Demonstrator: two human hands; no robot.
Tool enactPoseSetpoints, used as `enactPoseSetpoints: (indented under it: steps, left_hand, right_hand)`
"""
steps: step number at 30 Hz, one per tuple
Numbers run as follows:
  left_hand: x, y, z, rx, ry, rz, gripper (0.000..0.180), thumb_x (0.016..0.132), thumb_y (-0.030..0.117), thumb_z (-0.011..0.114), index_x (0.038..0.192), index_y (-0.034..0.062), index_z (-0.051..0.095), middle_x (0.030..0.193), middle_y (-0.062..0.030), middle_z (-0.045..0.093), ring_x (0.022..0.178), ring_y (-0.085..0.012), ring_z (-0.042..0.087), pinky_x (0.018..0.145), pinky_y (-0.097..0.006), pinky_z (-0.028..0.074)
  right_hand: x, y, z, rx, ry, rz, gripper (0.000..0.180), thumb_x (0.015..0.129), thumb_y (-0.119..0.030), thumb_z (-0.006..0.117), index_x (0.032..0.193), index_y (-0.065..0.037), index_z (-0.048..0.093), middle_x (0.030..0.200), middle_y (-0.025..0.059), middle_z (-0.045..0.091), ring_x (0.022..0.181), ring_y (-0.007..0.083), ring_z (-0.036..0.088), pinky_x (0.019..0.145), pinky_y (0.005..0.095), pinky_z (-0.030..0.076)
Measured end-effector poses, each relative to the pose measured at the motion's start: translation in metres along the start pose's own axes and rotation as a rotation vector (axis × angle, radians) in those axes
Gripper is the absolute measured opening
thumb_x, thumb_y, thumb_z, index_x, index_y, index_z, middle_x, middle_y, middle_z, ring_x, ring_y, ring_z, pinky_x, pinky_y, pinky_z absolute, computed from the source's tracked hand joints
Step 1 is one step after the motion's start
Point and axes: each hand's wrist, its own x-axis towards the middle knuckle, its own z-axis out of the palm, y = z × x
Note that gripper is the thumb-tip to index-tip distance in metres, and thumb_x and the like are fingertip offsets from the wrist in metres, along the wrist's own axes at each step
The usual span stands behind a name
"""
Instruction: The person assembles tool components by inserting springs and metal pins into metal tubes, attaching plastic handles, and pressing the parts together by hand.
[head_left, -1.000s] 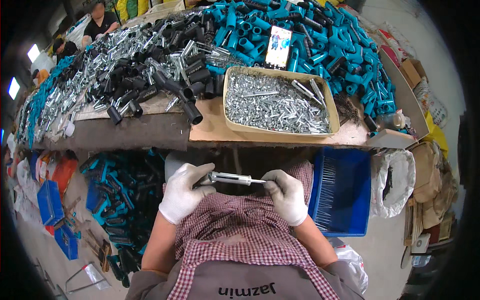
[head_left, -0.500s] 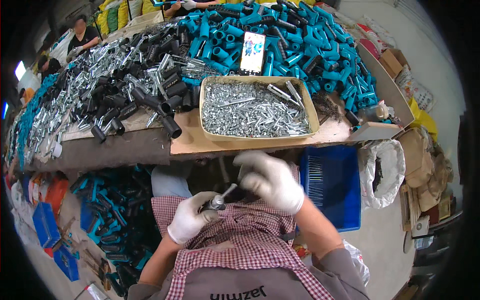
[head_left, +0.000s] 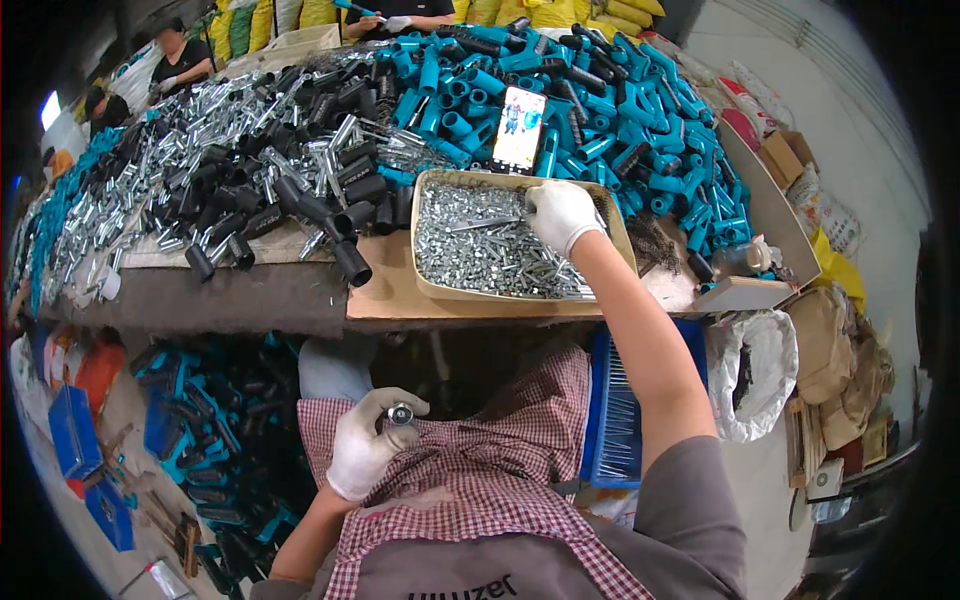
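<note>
Metal tube (head_left: 401, 413) sits end-up in my left hand (head_left: 365, 450), grip clenched round it over my checked apron (head_left: 480, 470). A second ago both hands held it at my lap; now my right hand (head_left: 561, 213) has gone up to the one tray (head_left: 432, 290) of screws on the table (head_left: 390, 290), fingers curled, perhaps pinching one. Screws beyond counting; one phone (head_left: 519, 128) behind.

Your gloves (head_left: 563, 213): white
Your apron (head_left: 500, 470): red-white check
Tray (head_left: 430, 290): tan
Screws (head_left: 480, 250): silver
Pipe fittings (head_left: 640, 130): teal
Crate (head_left: 605, 440): blue
</note>
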Motion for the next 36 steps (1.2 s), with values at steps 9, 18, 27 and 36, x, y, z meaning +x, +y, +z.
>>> enactPoseSetpoints:
  steps: [9,18,27,36]
  left_hand:
    - [-0.002,-0.007,-0.010,0.248,0.205,0.177,0.040,0.081,0.032,0.080,0.103,0.0021,0.067,0.101,-0.0118,0.064,0.093,-0.0289,0.065,0.086,-0.037,0.052]
    - [0.013,0.009,-0.004,-0.539,0.114,-0.078,0.023,0.098,0.015,0.061,0.114,0.0013,0.052,0.079,-0.0049,0.058,0.069,-0.0134,0.059,0.057,-0.025,0.050]
    - [0.015,0.039,0.008,0.137,0.049,0.045,0.038,0.076,0.001,0.073,0.114,0.0000,0.065,0.089,-0.0059,0.068,0.072,-0.0101,0.061,0.066,-0.026,0.050]
    - [0.005,0.042,0.019,0.220,0.160,0.056,0.029,0.075,0.006,0.082,0.101,0.0027,0.068,0.088,-0.0090,0.071,0.078,-0.0174,0.070,0.073,-0.030,0.056]
  right_hand:
    - [-0.023,0.025,-0.027,0.442,0.221,0.238,0.024,0.079,-0.025,0.072,0.092,-0.004,0.075,0.089,0.0197,0.073,0.087,0.0363,0.072,0.080,0.0435,0.056]
    - [-0.133,-0.045,-0.031,2.049,-0.009,0.333,0.021,0.085,-0.014,0.059,0.098,0.003,0.061,0.087,0.0125,0.066,0.071,0.0204,0.064,0.066,0.0317,0.052]
    - [-0.224,-0.151,0.002,2.442,-0.319,0.474,0.022,0.091,-0.018,0.066,0.104,-0.001,0.059,0.091,0.0101,0.066,0.072,0.0180,0.064,0.068,0.0300,0.053]
    - [-0.233,-0.154,0.004,2.454,-0.335,0.507,0.016,0.093,-0.011,0.064,0.103,0.000,0.058,0.092,0.0099,0.066,0.076,0.0190,0.065,0.070,0.0317,0.056]
